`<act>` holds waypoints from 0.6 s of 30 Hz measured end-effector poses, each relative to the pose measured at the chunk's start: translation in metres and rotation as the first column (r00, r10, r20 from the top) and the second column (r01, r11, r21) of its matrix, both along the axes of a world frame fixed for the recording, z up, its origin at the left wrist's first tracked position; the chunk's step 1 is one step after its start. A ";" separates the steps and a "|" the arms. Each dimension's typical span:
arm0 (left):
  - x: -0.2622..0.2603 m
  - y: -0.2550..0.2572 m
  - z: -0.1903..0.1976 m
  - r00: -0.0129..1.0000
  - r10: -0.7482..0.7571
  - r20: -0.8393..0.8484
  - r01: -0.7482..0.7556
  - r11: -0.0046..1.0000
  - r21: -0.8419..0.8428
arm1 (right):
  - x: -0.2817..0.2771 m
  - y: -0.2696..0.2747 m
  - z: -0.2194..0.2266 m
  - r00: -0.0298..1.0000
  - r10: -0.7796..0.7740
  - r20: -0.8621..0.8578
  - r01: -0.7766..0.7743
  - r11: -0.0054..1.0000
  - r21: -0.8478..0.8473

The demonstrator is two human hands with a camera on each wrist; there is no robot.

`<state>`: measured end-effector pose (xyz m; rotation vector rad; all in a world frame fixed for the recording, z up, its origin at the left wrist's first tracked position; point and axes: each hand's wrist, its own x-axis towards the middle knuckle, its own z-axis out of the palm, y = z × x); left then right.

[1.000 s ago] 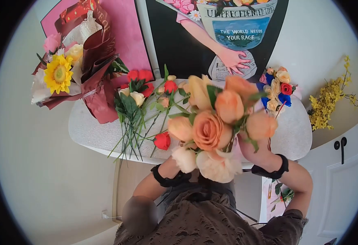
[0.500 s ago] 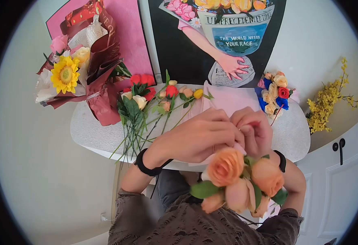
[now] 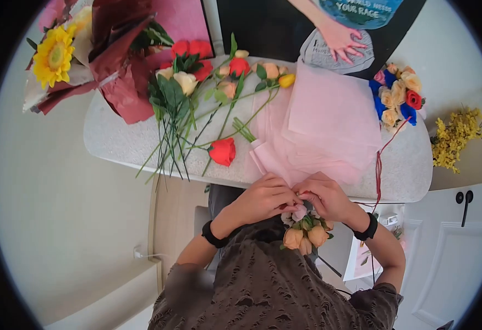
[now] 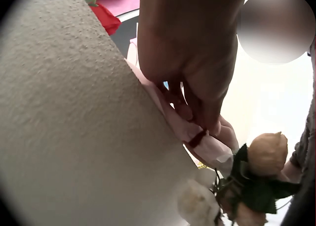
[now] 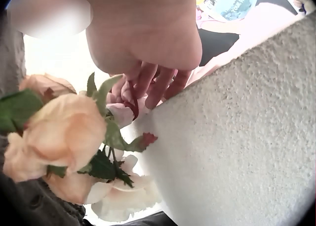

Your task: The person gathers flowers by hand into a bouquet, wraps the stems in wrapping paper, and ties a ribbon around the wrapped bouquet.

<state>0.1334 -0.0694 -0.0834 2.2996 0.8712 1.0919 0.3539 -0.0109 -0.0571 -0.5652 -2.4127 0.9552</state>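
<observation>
My left hand [image 3: 271, 195] and right hand [image 3: 329, 198] meet at the table's front edge, fingers curled over the wrapped stems of a bouquet. Its peach roses [image 3: 305, 237] and a white flower [image 4: 197, 199] hang on my body's side. Pink wrapping [image 3: 267, 158] covers the stems, whose bare green ends [image 3: 244, 131] point away over the table. Around the wrap runs a dark red ribbon [image 4: 197, 138]. Fingertips of both hands pinch at this ribbon, and it passes beside the right fingers [image 5: 155, 85] in the right wrist view. The knot area is partly hidden.
Pink paper sheets [image 3: 329, 113] lie stacked behind my hands. To the left are loose stems and a red rose [image 3: 222, 152], with a wrapped sunflower bouquet [image 3: 109, 82] beyond. A small blue-and-peach bouquet [image 3: 398, 96] stands at right, a red cord [image 3: 378, 170] trailing from it.
The bouquet was raised in front of me, blooms large and upward, then turned toward my body. Both hands have now lowered to the table edge with it, and the stems point away.
</observation>
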 end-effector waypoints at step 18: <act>0.008 -0.011 -0.019 0.868 0.400 0.293 -0.281 0.885 -0.372 | -0.031 -0.027 -0.021 0.928 -0.347 -0.137 0.343 0.938 -0.053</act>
